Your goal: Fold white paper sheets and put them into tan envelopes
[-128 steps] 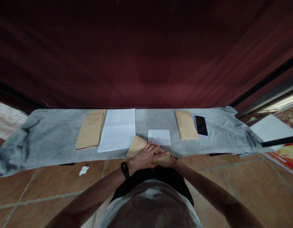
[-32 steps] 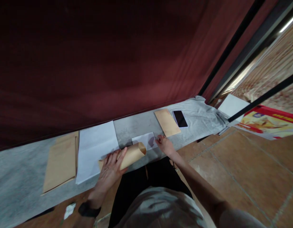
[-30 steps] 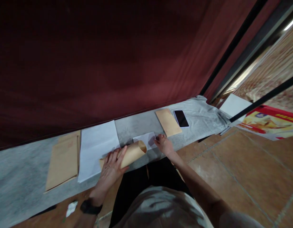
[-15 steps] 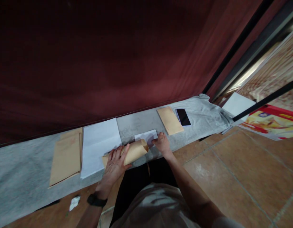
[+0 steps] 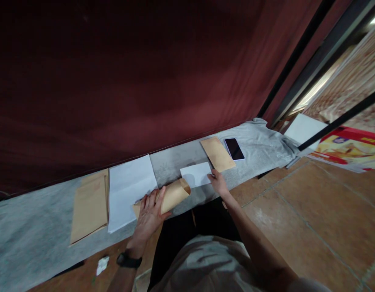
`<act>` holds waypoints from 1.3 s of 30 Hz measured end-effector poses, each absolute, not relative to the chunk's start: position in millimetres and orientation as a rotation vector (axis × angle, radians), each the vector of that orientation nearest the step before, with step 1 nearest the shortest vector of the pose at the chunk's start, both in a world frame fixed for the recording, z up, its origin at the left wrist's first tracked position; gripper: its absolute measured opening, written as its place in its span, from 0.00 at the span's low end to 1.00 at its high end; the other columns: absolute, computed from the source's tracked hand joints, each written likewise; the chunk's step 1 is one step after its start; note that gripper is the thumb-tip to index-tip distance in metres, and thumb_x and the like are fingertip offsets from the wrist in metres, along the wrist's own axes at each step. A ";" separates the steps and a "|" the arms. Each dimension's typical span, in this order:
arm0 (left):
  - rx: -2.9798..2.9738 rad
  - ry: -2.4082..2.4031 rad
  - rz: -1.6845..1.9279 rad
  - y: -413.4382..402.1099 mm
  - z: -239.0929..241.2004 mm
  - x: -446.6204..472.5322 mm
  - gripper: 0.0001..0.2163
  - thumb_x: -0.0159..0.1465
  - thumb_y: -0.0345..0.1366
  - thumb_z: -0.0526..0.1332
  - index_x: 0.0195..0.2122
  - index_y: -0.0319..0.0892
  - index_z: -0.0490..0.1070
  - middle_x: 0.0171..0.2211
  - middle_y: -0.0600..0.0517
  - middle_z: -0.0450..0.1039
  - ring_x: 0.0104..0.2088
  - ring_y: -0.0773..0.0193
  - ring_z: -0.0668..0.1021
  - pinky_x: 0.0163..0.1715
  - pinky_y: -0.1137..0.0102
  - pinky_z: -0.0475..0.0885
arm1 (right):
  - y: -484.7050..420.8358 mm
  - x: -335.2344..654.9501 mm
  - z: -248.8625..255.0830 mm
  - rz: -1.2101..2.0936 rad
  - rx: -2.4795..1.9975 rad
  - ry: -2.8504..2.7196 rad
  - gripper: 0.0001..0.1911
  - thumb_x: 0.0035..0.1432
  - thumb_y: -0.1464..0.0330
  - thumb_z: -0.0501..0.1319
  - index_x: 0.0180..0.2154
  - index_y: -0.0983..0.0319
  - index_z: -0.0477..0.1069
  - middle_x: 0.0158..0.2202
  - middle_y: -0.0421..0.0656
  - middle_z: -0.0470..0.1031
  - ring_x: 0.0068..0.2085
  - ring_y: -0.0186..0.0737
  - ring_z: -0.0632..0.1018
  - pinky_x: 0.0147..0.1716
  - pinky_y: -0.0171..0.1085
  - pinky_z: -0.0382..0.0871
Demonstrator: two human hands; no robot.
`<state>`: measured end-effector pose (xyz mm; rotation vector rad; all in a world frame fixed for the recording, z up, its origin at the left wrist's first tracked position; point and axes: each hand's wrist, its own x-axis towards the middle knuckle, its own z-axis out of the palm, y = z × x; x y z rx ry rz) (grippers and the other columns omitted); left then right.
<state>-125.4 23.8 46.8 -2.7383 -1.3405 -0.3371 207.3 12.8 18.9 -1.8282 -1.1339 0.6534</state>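
A tan paper envelope [image 5: 175, 195] lies near the front edge of the cloth-covered surface, its mouth gaping toward the right. My left hand [image 5: 150, 213] grips it, fingers over the top and thumb along the near side. My right hand [image 5: 219, 183] pinches the right edge of a small folded white sheet of paper [image 5: 196, 174], which lies just beyond the envelope's open end. Left of my left hand are larger white sheets [image 5: 129, 188] and a stack of tan envelopes [image 5: 90, 207]. Another flat tan envelope [image 5: 217, 153] rests behind my right hand.
A phone [image 5: 234, 149] lies at the right on the grey cloth [image 5: 254, 140]. A dark red curtain-like sheet [image 5: 145, 81] rises behind the surface. A black pole [image 5: 342, 119] and a red and yellow box [image 5: 352, 148] stand farther right. Crumpled white paper [image 5: 102, 265] lies on the tiled floor.
My right hand has moved right with the folded paper, drawing it away from the envelope's mouth, so more of the paper shows. My left hand keeps its grip on the envelope.
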 end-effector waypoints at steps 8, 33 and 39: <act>-2.749 -1.354 -0.356 25.6 45.9 -122.3 0.46 0.62 0.50 0.65 0.73 0.40 0.41 0.61 0.36 0.65 0.62 0.42 0.68 0.64 0.47 0.58 | -34.8 228.8 27.6 0.857 -1.387 -0.767 0.17 0.54 0.52 0.63 0.34 0.59 0.73 0.29 0.39 0.74 0.31 0.39 0.73 0.34 0.37 0.71; -2.787 -1.196 -0.372 28.4 60.2 -93.8 0.42 0.65 0.53 0.59 0.72 0.35 0.44 0.60 0.32 0.65 0.62 0.41 0.68 0.65 0.43 0.52 | -32.4 233.0 48.5 1.047 -1.544 -1.388 0.13 0.62 0.68 0.56 0.25 0.60 0.71 0.22 0.36 0.69 0.26 0.35 0.71 0.27 0.32 0.63; -2.831 -1.139 -0.410 27.7 71.1 -65.6 0.44 0.62 0.48 0.64 0.73 0.37 0.42 0.63 0.33 0.63 0.65 0.40 0.65 0.66 0.42 0.50 | -33.5 200.3 51.4 0.952 -1.487 -1.365 0.14 0.65 0.66 0.57 0.29 0.61 0.75 0.41 0.43 0.75 0.42 0.38 0.76 0.42 0.35 0.70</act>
